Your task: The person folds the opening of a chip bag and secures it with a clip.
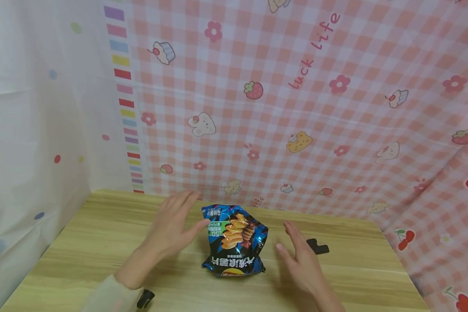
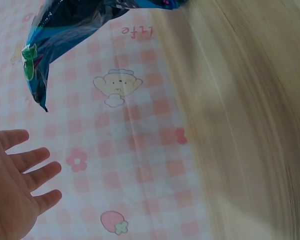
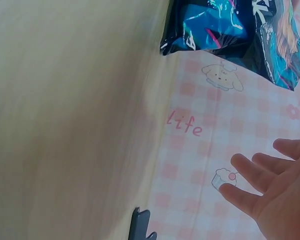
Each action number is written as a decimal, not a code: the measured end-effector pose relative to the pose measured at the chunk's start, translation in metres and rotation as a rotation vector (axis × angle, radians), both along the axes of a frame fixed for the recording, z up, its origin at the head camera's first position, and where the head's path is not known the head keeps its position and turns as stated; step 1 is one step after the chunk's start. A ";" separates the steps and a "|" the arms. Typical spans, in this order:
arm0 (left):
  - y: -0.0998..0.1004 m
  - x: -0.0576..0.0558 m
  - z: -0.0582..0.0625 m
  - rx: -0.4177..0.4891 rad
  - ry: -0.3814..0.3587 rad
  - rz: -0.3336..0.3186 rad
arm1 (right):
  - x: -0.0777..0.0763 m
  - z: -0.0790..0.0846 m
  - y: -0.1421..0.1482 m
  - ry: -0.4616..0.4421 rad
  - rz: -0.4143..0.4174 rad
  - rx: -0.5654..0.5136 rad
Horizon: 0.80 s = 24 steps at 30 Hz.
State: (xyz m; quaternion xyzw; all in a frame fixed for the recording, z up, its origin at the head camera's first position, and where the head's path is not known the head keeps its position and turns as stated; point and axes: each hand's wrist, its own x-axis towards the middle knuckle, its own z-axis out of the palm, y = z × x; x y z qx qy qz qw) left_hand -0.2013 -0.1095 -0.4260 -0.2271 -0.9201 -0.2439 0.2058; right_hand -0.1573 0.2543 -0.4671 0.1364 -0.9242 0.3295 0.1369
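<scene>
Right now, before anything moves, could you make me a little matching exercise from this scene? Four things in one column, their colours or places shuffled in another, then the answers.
Things
1. Snack bag
2. Left hand
3. Right hand
4. Checked cloth

Descriptions
A. Beside the black L-shaped piece
B. Pink and white, hanging behind the table
C. Between the two hands, mostly black and blue
D. Has a pale sleeve at its wrist

Right pairs: 1-C, 2-D, 3-A, 4-B
</scene>
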 end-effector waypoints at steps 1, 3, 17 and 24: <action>0.002 -0.001 0.000 0.006 0.001 -0.003 | -0.001 0.000 -0.001 0.005 0.000 -0.005; 0.005 -0.001 0.001 0.014 0.000 -0.005 | -0.001 0.000 -0.004 0.009 -0.002 -0.019; 0.044 -0.007 0.005 0.069 0.011 -0.062 | -0.006 0.001 -0.022 0.009 0.005 -0.153; 0.058 -0.008 0.005 0.095 0.031 -0.099 | -0.008 0.000 -0.029 -0.006 0.008 -0.207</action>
